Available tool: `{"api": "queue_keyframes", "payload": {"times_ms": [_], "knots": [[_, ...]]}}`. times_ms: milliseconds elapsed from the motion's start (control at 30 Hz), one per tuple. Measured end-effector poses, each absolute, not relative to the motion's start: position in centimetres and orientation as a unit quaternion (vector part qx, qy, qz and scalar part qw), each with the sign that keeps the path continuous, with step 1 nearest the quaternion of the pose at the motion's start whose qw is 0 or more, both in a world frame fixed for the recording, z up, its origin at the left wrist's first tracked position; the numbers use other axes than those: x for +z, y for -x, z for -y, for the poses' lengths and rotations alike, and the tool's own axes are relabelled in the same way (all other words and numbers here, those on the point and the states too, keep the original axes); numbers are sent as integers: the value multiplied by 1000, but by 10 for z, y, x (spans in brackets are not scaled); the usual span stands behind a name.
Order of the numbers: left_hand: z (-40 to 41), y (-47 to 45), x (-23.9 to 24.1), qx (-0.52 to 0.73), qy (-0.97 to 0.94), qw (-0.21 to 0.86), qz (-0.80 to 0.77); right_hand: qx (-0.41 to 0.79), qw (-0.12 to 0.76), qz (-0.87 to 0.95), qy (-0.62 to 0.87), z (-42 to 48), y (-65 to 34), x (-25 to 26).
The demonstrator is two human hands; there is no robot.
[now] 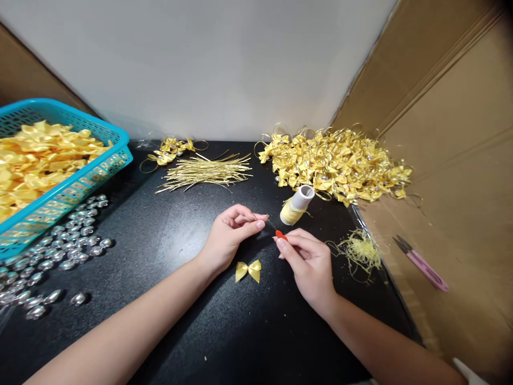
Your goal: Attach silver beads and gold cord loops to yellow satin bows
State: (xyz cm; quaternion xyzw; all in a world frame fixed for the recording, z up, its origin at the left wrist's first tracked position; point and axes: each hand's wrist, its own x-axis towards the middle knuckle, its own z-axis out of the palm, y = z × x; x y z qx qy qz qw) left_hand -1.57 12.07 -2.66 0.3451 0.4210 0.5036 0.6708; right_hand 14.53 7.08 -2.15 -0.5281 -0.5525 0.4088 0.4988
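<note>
My right hand (310, 262) is closed in a pinch on a small red needle threader (281, 235), whose thin wire points up and left. Facing it, my left hand (234, 232) has thumb and fingers pressed together near the wire's tip; what they hold is too fine to make out. Below and between both hands, a yellow satin bow (248, 271) lies on the black table (224, 331). Just beyond the right hand stands a spool of yellow thread (294, 208), slightly tilted in view.
A blue basket (120, 141) of yellow bows stands left, beside scattered silver beads (74, 235). Gold ties (208, 171) and a few finished bows (170, 149) lie behind. At right are piled bows with gold loops (336, 166), tangled thread (363, 250) and pink snips (425, 267) on cardboard.
</note>
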Motion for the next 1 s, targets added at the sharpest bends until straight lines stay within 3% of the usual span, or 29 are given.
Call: {"api": "queue_keyframes", "payload": {"times_ms": [1000], "knots": [[-121, 16, -26, 502, -338, 677, -418, 414, 501, 549, 526, -70, -145, -21]]}}
